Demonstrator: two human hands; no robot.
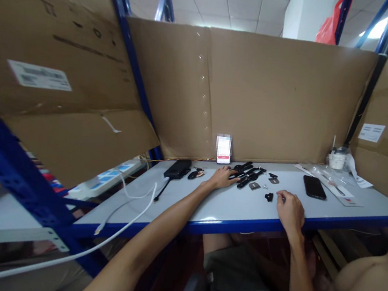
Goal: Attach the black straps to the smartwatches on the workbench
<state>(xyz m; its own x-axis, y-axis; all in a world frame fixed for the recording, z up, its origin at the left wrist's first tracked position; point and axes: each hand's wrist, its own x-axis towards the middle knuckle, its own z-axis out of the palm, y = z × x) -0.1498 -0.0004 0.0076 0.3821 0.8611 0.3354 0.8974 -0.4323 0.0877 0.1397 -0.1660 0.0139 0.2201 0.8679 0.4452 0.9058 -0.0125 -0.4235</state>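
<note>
My left hand [223, 177] lies on the grey table [229, 206], its fingers stretched out and touching a cluster of black elongated parts [249, 173]. My right hand [289, 208] rests near the table's front edge with its fingers curled, fingertips next to a small black part [269, 197]. Whether it holds anything is hidden. Small grey metal pieces [254, 186] lie between the two hands.
A lit phone [224, 150] leans against the cardboard back wall [274, 94]. A dark phone [314, 186] and plastic bags [331, 179] lie at the right. A black adapter [177, 168] and white cables [130, 204] are at the left. Another person's bare shoulder [370, 290] is at the lower right.
</note>
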